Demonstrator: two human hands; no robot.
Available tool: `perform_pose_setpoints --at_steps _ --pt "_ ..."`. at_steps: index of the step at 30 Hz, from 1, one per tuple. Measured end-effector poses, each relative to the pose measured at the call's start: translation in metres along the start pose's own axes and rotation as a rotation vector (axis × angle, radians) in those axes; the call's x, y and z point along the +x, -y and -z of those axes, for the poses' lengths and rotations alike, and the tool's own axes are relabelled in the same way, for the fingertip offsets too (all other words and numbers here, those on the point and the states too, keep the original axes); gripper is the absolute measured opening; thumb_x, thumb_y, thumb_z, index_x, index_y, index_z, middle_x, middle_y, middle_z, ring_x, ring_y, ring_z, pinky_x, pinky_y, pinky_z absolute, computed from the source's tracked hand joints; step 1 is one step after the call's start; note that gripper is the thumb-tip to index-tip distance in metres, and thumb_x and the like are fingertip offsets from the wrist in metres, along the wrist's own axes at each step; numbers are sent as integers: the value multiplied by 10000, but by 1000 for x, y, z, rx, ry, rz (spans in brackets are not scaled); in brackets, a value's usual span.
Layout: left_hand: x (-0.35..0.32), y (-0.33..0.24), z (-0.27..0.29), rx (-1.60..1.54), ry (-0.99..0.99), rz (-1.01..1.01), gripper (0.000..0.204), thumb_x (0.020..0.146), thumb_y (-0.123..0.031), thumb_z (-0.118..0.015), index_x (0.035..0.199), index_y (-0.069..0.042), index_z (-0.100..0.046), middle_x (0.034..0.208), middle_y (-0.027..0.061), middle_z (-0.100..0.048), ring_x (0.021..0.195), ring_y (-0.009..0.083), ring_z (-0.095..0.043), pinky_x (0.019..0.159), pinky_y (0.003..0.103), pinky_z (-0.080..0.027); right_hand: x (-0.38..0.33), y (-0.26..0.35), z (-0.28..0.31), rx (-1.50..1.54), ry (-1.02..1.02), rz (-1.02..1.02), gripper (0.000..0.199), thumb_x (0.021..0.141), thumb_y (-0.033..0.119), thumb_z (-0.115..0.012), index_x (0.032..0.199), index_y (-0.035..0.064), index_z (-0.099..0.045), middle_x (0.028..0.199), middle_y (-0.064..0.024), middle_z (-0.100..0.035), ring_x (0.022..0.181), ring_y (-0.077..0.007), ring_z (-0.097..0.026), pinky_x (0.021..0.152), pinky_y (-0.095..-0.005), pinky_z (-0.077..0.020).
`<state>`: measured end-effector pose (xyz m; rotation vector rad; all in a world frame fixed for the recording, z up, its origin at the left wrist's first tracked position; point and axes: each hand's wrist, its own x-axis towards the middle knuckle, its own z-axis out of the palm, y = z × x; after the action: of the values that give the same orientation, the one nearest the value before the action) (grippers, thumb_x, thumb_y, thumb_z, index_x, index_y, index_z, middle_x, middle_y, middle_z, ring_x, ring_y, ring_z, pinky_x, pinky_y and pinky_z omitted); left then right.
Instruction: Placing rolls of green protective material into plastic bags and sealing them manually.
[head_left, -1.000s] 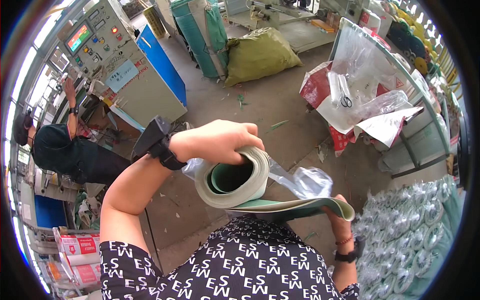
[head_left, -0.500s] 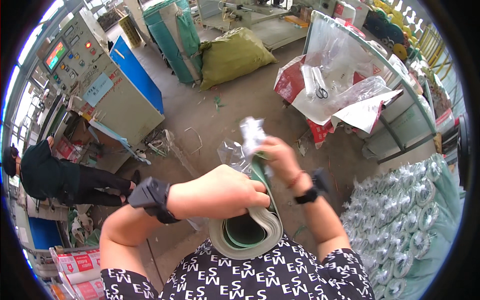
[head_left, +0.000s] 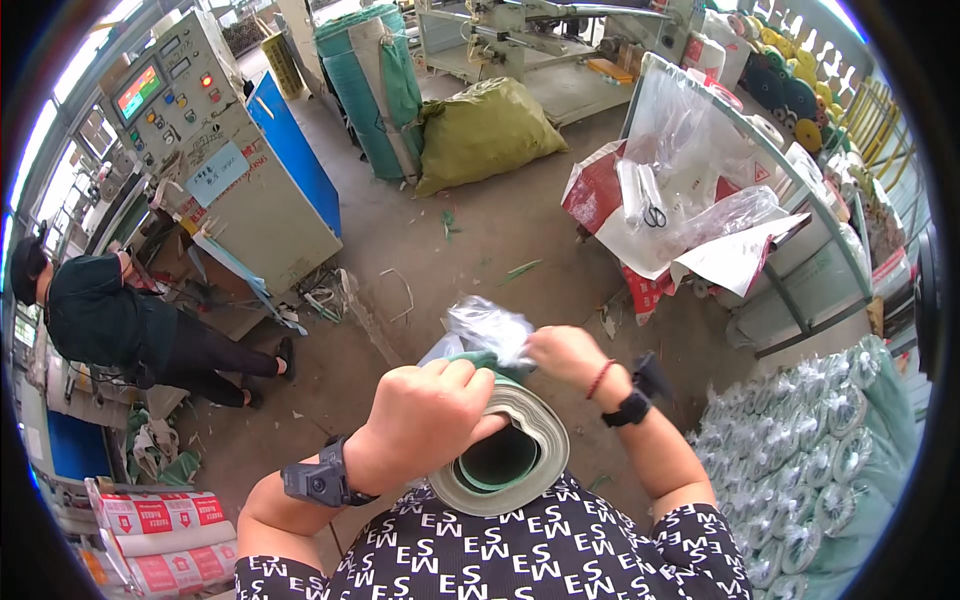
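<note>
A roll of green and whitish sheet material (head_left: 545, 440) stands on end close against my body, its hollow core facing up. My left hand (head_left: 425, 415) is closed on the roll's upper rim, with fingers hooked over the edge into the core. Beyond the roll, my right hand (head_left: 568, 358) pinches the edge of a clear plastic bag (head_left: 490, 328). The bag lies bunched at the far side of the roll, near a green edge of the sheet. How far down the bag reaches is hidden by the roll.
A control cabinet (head_left: 250, 200) stands at left, beside a person in dark clothes (head_left: 110, 310). Ahead lies an olive sack (head_left: 490, 135) next to a tall green roll (head_left: 370, 90). A metal-framed cart (head_left: 800, 310) holds plastic film and scissors (head_left: 654, 216). Wrapped rolls (head_left: 790, 450) are stacked at right.
My right hand has come down and slightly right with the plastic bag. My left hand has shifted its hold on the rim, and the sheet's loose inner fold has flattened.
</note>
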<state>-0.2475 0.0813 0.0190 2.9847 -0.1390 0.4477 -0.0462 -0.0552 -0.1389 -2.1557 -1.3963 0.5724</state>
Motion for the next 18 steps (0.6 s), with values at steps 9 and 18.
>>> perform_pose_setpoints --at_steps 9,18 --pt "0 12 8 108 139 -1 348 701 -385 -761 773 -107 -564 627 15 -594 606 187 -626 502 312 -457 -71 -77 149 1380 -838 -116 283 990 292 -533 1018 47 -671 747 12 -600 550 -47 -429 478 -216 -354" --pt "5 16 13 120 208 -26 362 709 -372 -762 806 -89 -558 624 29 -594 603 206 -628 504 329 -456 -229 -142 329 262 -1978 -27 248 947 141 -487 1083 13 -650 836 -54 -631 766 -181 -609 680 -333 -494"
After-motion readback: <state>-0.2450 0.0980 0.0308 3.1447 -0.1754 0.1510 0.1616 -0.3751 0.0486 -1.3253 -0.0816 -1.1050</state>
